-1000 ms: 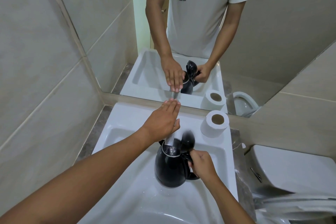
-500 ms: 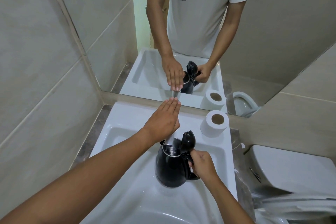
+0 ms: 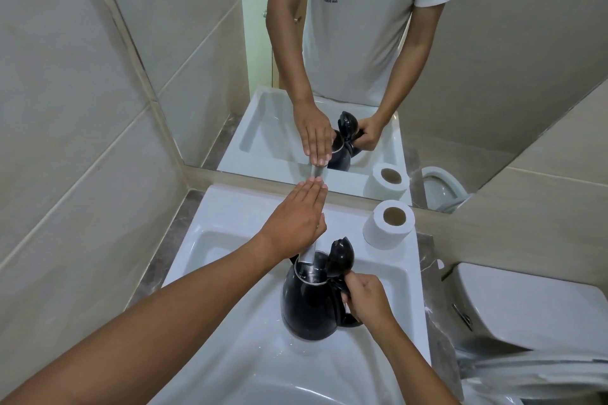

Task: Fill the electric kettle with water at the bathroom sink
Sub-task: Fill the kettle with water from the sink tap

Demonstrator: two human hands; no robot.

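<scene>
A black electric kettle stands in the white sink with its lid flipped up. My right hand grips the kettle's handle. The chrome faucet spout reaches over the kettle's open mouth. My left hand lies flat on top of the faucet, fingers straight and together, pointing at the mirror. The faucet's lever is hidden under that hand. I cannot tell whether water is running.
A toilet paper roll stands on the sink's back right corner. A white toilet tank sits close on the right. The mirror directly behind the sink reflects a person in a white shirt. Tiled wall closes the left side.
The kettle lid, blurred a second ago, now stands still in the raised position. Both hands and the kettle have hardly moved.
</scene>
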